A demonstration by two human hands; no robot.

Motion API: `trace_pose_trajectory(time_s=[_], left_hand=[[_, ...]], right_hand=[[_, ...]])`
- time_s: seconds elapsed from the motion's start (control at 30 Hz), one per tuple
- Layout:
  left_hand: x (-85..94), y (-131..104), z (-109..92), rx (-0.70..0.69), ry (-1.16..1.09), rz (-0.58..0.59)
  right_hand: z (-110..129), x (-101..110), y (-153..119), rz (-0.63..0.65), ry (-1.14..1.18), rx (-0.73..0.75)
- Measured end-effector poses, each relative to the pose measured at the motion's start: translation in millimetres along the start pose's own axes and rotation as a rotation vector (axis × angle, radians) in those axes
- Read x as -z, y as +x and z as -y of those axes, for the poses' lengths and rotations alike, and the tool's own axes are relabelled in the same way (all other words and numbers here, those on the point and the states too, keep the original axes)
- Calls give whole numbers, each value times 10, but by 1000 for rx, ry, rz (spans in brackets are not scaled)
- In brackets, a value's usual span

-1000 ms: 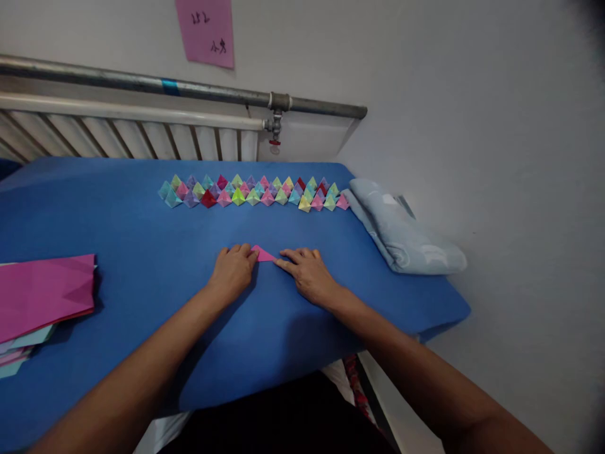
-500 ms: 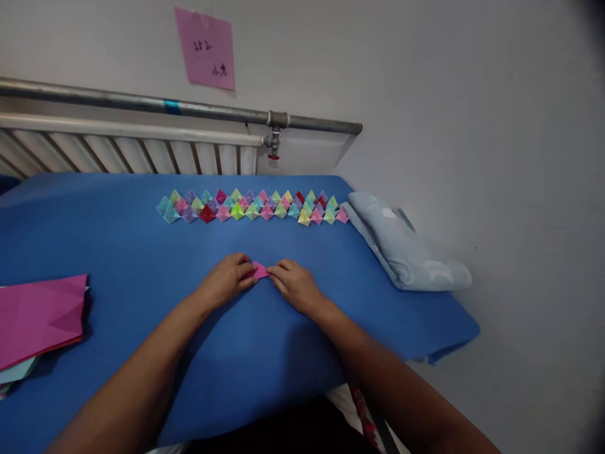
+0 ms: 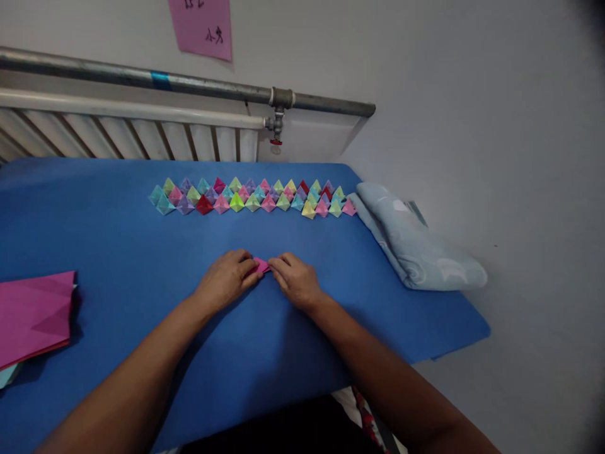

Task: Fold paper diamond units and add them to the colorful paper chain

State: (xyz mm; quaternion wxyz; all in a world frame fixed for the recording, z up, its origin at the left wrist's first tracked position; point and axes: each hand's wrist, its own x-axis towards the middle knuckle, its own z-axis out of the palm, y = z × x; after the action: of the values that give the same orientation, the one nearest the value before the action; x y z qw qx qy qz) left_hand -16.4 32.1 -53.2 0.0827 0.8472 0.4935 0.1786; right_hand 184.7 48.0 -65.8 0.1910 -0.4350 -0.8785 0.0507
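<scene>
Between my two hands, just above the blue surface, is a small folded piece of pink paper [image 3: 261,266]. My left hand [image 3: 230,274] closes on its left side, with the fingers and thumb covering part of it. At the paper's right tip, my right hand [image 3: 293,277] pinches with its fingertips. Beyond the hands stand several folded paper shapes [image 3: 237,202] in many colours, lined up in rows. My fingers hide the paper's outer ends, so its full shape cannot be made out.
A stack of paper sheets, pink on top [image 3: 35,315], lies at the left on the blue table [image 3: 118,252]. A folded light-blue blanket [image 3: 411,246] rests at the right edge. Behind the table run a radiator [image 3: 142,135] and a metal pipe [image 3: 212,86] along the wall.
The view has tilted down slightly, so the wall note and pipe sit higher. Both hands keep hold of the pink paper, which has shifted slightly in their fingers.
</scene>
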Motion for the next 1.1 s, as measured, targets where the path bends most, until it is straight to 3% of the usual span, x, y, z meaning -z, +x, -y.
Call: trace_pose_trajectory(time_s=[0.33,0.63,0.83,1.1], left_hand=[[-9,6,-65,13,29,-40],[-23,21,-247,104,263,82],[-25,67,-360,258,280,-21],[75,24,-295,371,313,-192]], right_hand=[[91,-17,25,-98,208,-30],[109,-24,57,-154,334,-96],[186,-96,152,-203,388,-246],[432,-159,466,-133,435,-408]])
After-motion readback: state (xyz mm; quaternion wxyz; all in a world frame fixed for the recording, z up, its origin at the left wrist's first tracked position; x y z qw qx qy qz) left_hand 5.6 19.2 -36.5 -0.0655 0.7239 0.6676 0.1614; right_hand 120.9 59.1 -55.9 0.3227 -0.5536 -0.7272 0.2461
